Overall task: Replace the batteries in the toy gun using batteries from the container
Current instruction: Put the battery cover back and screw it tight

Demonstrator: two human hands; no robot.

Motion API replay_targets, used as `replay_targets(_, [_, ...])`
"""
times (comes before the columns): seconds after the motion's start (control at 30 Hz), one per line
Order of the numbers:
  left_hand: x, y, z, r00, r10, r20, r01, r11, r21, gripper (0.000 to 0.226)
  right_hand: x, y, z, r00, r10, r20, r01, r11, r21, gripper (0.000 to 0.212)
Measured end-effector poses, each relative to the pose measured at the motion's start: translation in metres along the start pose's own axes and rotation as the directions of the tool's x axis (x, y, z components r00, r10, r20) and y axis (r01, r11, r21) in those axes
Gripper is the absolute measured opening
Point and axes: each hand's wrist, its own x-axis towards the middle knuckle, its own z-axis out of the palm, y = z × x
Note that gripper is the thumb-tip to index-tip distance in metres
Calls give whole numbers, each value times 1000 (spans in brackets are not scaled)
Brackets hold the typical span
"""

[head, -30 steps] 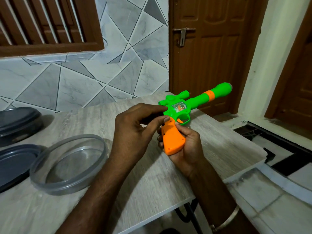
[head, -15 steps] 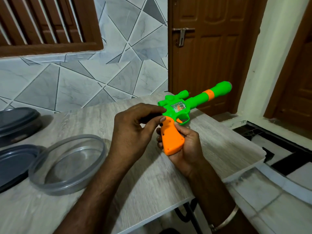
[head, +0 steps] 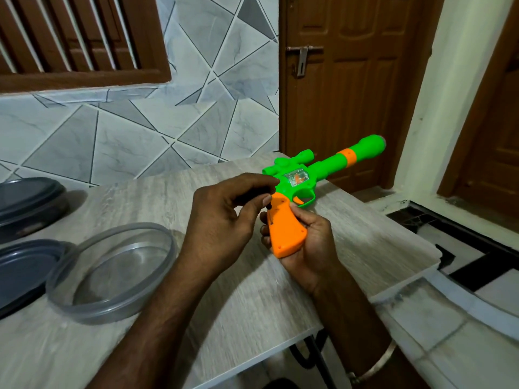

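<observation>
My right hand (head: 306,248) grips the orange handle of the toy gun (head: 292,181) from below and holds it above the table. The green barrel points away to the upper right. My left hand (head: 224,217) is curled against the top left edge of the handle. It pinches a small dark object (head: 254,195), which looks like a battery, between thumb and fingers; most of that object is hidden. The clear round container (head: 112,273) stands on the table to the left, and I see nothing in it.
A grey lid (head: 22,272) lies left of the clear container, and a dark lidded container (head: 28,203) sits behind it. The wooden table (head: 252,304) ends close on the right, with tiled floor beyond. A tiled wall and a brown door stand behind.
Almost nothing has moved. My left thumb has shifted slightly at the top of the orange handle; the gun and right hand hold the same pose.
</observation>
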Motion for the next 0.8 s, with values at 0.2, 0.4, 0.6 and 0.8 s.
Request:
replay_targets(0.2, [-2,4,-2,1000,21,2,-21,1000,0,23,1,0,1,1000,-6,8,6,1000,22,47])
replay_targets(0.4, [0,1,-1,999,44,-21,-42,998,51,17,1,1,1,1000,-2,2,2,1000,9,48])
replay_targets(0.6, [-2,1,-3,1000,-11,14,12,999,-47,19,1,1,0,1000,0,7,0,1000,14,48])
replay_targets(0.8, [0,1,-3,998,14,-66,-12,999,31,13,1,1,0,1000,12,7,-12,1000,2,51])
